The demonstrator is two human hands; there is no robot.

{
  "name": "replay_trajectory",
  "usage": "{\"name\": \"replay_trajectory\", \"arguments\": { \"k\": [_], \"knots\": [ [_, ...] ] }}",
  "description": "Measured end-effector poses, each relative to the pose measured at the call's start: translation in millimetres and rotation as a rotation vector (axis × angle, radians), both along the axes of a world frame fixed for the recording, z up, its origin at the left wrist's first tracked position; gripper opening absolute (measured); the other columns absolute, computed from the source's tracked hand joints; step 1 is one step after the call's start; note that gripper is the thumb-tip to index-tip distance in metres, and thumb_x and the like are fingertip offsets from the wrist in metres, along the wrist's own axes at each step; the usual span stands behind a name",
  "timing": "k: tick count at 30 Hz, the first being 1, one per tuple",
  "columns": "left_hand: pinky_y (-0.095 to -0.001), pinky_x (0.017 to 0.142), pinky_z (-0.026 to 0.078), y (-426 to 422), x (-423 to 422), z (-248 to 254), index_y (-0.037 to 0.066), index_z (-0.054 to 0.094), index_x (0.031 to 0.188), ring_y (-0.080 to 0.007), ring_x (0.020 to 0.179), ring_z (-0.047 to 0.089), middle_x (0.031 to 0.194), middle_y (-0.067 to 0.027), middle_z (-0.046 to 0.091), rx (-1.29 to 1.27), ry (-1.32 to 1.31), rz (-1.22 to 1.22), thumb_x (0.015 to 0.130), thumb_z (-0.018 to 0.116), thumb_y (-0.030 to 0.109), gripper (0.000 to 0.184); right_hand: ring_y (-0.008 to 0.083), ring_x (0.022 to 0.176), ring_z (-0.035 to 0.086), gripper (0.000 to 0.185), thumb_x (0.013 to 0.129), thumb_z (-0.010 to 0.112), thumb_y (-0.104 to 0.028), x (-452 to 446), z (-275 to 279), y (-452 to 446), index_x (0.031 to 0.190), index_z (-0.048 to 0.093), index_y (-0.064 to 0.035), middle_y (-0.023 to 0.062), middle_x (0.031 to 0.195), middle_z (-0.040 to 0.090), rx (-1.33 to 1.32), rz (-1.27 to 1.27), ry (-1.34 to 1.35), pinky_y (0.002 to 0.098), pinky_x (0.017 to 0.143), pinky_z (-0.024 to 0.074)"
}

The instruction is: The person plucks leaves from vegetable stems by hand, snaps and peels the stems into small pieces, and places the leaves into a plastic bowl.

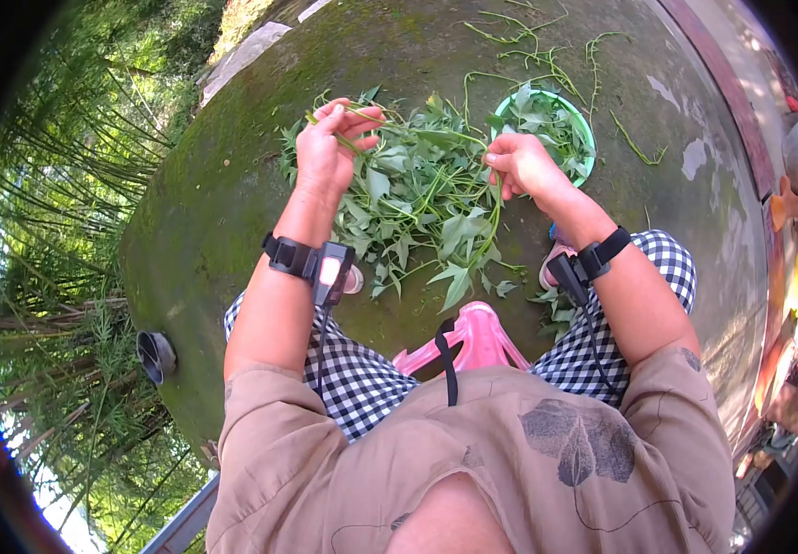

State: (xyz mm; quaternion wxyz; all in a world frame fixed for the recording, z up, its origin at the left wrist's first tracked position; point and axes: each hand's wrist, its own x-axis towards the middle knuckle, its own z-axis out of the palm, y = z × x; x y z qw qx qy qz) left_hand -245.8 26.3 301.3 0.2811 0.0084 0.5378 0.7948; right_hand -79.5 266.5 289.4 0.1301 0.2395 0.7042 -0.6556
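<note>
A long leafy green vine (pixel 448 136) stretches between my two hands above a heap of the same greens. My left hand (pixel 332 138) pinches one end of it, with some fingers spread. Closed on the vine's other part is my right hand (pixel 530 166), and a leafy stem hangs down below it. Under both hands the pile of leafy vines (pixel 408 208) lies on the ground. Just beyond my right hand stands a round basket with a light green rim (pixel 587 135), holding picked leaves (pixel 547 118).
Bare stems (pixel 538 55) lie scattered on the mossy concrete ground (pixel 223 212) past the basket. I sit on a pink plastic stool (pixel 479 334). A dark pot (pixel 156 356) stands at the left edge near bamboo plants (pixel 76 323). A raised ledge (pixel 731 102) runs along the right.
</note>
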Motion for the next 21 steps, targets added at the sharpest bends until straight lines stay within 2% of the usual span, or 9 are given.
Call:
{"name": "replay_trajectory", "arguments": {
  "k": [3, 4, 6, 8, 9, 11, 13, 16, 21],
  "knots": [
    [-0.0584, 0.087, 0.05, -16, -15, 8, 0.009, 0.049, 0.111, -0.0383, 0.096, 0.065, 0.097, -0.0185, 0.066, 0.057, -0.004, 0.088, 0.102, 0.039, 0.019, 0.017, 0.0113, 0.046, 0.053, 0.011, 0.091, 0.056, -0.012, 3, -7, 5, 0.087, 0.059, -0.0024, 0.0041, 0.067, 0.06, 0.048, -0.01, -0.025, 0.0238, 0.041, 0.0351],
    [-0.0508, 0.076, 0.053, -21, -18, 7, 0.011, 0.05, 0.111, -0.0313, 0.079, 0.064, 0.079, -0.01, 0.06, 0.116, 0.002, 0.098, 0.102, 0.041, 0.02, 0.016, 0.0113, 0.046, 0.053, 0.011, 0.091, 0.056, -0.012, 4, -10, 7, 0.087, 0.059, -0.0024, 0.0041, 0.067, 0.06, 0.048, -0.015, -0.03, 0.0237, 0.041, 0.0354],
    [-0.0324, 0.053, 0.046, -27, -27, 6, 0.014, 0.052, 0.114, -0.0163, 0.059, 0.05, 0.067, -0.0015, 0.046, 0.192, 0.014, 0.041, 0.1, 0.048, 0.024, 0.017, 0.0112, 0.046, 0.054, 0.011, 0.091, 0.056, -0.012, 4, -14, 8, 0.086, 0.059, -0.0024, 0.004, 0.067, 0.06, 0.048, -0.023, -0.04, 0.0236, 0.042, 0.0358],
    [-0.022, 0.039, 0.028, -7, -3, 24, 0.008, 0.049, 0.114, -0.0065, 0.047, 0.034, 0.061, 0.0042, 0.039, 0.018, 0.027, 0.112, 0.093, 0.062, 0.024, 0.03, 0.0109, 0.046, 0.054, 0.01, 0.091, 0.056, -0.011, 3, -7, 4, 0.087, 0.059, -0.0022, 0.004, 0.068, 0.06, -0.007, -0.003, -0.061, 0.0231, 0.042, 0.036],
    [-0.0189, 0.036, 0.021, 6, 12, 24, 0.007, 0.052, 0.12, -0.0027, 0.044, 0.033, 0.059, 0.007, 0.041, -0.097, 0.019, 0.104, 0.085, 0.073, 0.019, 0.043, 0.0108, 0.046, 0.054, 0.01, 0.091, 0.056, -0.011, 1, -4, 1, 0.087, 0.06, -0.0021, 0.004, 0.068, 0.06, -0.035, 0.009, -0.071, 0.0228, 0.042, 0.0361],
    [-0.0206, 0.037, 0.022, 26, 46, 13, 0.004, 0.062, 0.116, -0.0025, 0.043, 0.032, 0.057, 0.009, 0.041, -0.394, 0.085, -0.137, 0.084, 0.07, 0.011, 0.034, 0.0108, 0.047, 0.054, 0.01, 0.091, 0.056, -0.01, -2, 3, -8, 0.088, 0.06, -0.0017, 0.0042, 0.069, 0.061, -0.046, 0.049, -0.048, 0.0224, 0.042, 0.0359],
    [-0.0206, 0.038, 0.024, 40, 72, -8, 0.004, 0.067, 0.104, -0.0029, 0.043, 0.034, 0.059, 0.0078, 0.047, -0.447, -0.029, -0.287, 0.086, 0.067, 0.011, 0.019, 0.0105, 0.047, 0.054, 0.01, 0.09, 0.057, -0.011, -6, 9, -16, 0.088, 0.061, -0.0014, 0.0045, 0.069, 0.062, -0.061, 0.08, -0.03, 0.0225, 0.042, 0.0362],
    [-0.0189, 0.039, 0.026, 49, 90, -17, 0.003, 0.066, 0.104, -0.0034, 0.046, 0.042, 0.072, -0.0012, 0.063, -0.405, -0.017, -0.288, 0.088, 0.064, 0.014, 0.019, 0.0135, 0.044, 0.053, 0.016, 0.089, 0.061, -0.011, -13, 6, -25, 0.082, 0.062, 0.0029, 0.0056, 0.064, 0.058, -0.029, 0.069, 0.048, 0.0282, 0.042, 0.041],
    [-0.0187, 0.039, 0.027, 49, 89, -12, 0.002, 0.066, 0.1, -0.0035, 0.045, 0.042, 0.072, -0.0056, 0.066, -0.372, 0.016, -0.367, 0.087, 0.065, 0.013, 0.017, 0.0173, 0.043, 0.054, 0.022, 0.085, 0.064, -0.018, -15, -2, -24, 0.09, 0.065, 0.0027, 0.0088, 0.063, 0.059, 0.179, 0.114, 0.073, 0.0344, 0.045, 0.0447]
  ]
}}
